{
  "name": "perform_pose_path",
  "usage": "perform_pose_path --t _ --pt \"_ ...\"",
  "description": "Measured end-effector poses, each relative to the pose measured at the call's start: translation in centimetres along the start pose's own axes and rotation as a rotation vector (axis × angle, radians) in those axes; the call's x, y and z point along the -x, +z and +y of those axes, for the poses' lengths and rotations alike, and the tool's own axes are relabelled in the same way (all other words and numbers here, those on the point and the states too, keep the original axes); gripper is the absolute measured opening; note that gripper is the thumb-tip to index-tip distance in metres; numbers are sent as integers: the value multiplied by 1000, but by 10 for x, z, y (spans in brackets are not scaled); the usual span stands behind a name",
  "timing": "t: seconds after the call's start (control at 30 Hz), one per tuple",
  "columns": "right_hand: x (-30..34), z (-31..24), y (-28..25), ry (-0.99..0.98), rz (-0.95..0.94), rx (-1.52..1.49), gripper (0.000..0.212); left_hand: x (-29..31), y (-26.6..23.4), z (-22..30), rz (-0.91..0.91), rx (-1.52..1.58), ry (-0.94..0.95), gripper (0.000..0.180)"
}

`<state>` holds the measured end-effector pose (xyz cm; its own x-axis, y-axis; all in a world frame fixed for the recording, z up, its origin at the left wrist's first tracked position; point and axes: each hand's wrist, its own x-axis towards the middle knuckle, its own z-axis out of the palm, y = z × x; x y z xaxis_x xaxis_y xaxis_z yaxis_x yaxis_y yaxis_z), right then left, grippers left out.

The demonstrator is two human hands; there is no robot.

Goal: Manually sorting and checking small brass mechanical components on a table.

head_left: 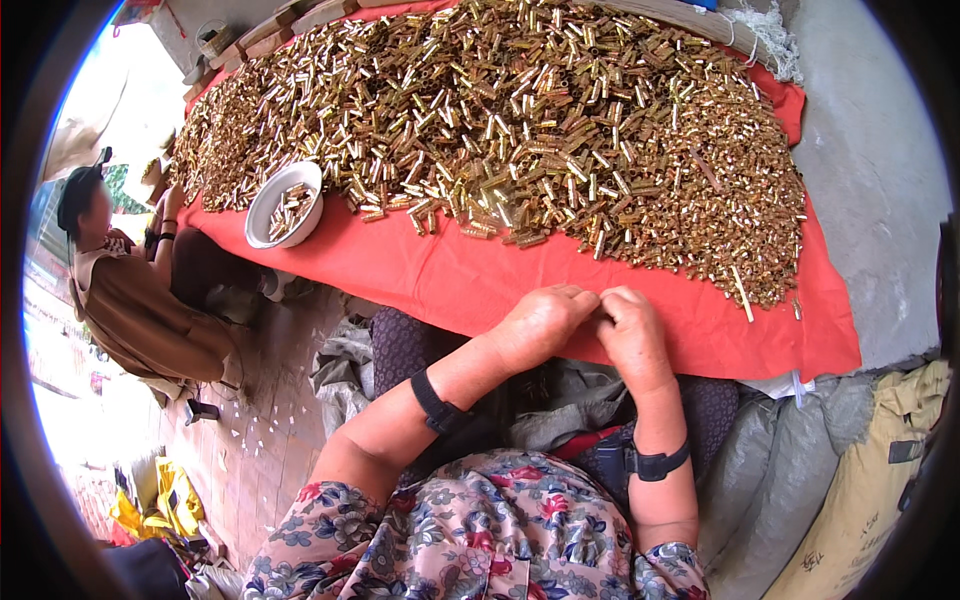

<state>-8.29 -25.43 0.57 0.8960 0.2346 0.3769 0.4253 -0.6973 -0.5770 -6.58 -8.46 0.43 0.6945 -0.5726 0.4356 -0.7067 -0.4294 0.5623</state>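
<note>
At the near edge of the red cloth (440,270), my left hand (548,318) and my right hand (632,325) meet with fingertips pressed together. Both are closed, and whatever they may hold is hidden behind the fingers. Beyond them spreads a large heap of small gold-coloured metal tubes (490,110). Smaller gold pieces (725,215) form the heap's right side. A thin pale stick (742,293) lies at that side's near edge, with a small metal piece (797,308) close to it.
A white bowl (257,215) with some gold tubes stands on the cloth at left. Another person (150,290) sits at the table's left end. Grey sacks (770,470) and a tan sack (870,490) are at my right. Yellow bags (165,500) lie at lower left.
</note>
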Motion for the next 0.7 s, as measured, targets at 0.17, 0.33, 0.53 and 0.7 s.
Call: perform_pose_path --t 0.17,0.33,0.53,0.7 --pt "-15 30 -5 86 239 196 24 -4 6 8 -68 -166 -37 16" --pt "-25 54 7 -8 194 352 18 -3 -9 -11 240 112 -248 16" --pt "-24 41 2 56 181 404 10 -25 -30 -60 75 -494 -333 5" --pt "-17 40 -2 29 212 371 12 -31 -30 -60 -18 -450 -240 6"
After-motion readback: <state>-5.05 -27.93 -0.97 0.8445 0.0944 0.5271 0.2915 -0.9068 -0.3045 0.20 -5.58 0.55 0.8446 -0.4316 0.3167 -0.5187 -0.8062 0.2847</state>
